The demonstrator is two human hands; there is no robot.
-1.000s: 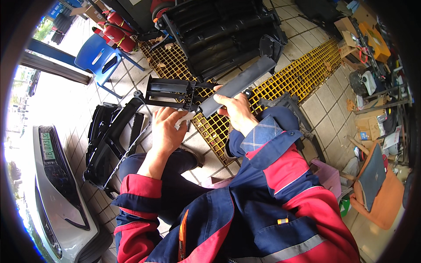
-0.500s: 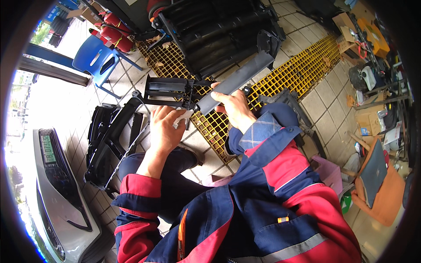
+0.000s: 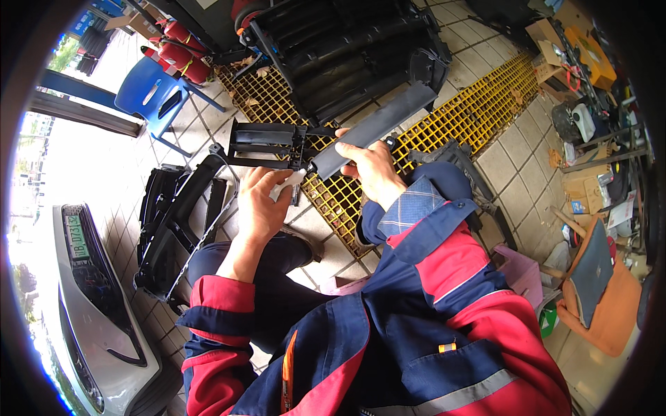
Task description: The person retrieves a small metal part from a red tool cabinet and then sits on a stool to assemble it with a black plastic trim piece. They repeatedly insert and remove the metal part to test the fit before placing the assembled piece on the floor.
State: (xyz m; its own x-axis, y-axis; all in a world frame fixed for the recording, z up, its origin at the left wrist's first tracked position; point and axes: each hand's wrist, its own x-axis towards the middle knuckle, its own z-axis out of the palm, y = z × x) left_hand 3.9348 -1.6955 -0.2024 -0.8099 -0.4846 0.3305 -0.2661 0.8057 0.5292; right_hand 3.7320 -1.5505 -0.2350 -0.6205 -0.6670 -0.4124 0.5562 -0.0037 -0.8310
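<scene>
In my right hand [image 3: 377, 170] is a long dark grey plastic slat [image 3: 383, 127], the thumb on top and fingers around its near end. It slopes up to the right, toward a black bracket-like end [image 3: 425, 68]. My left hand [image 3: 260, 203] is closed on a small white bottle [image 3: 291, 180] with a narrow tip. That tip is at or very near the slat's near end; I cannot tell if they touch. Just beyond the left hand lies a black slatted frame [image 3: 263, 141].
A large black louvred panel [image 3: 347, 52] stands ahead over yellow floor grating [image 3: 479, 104]. Black plastic frames [image 3: 177, 222] lie at left, near a silver car [image 3: 97, 312]. A blue chair [image 3: 149, 93] and red fire extinguishers [image 3: 184, 59] are far left; a cluttered shelf [image 3: 600, 159] is right.
The slat has turned slightly in my right hand, and its near end shifted a little. My left fingers have moved slightly, showing more of the white bottle and its tip.
</scene>
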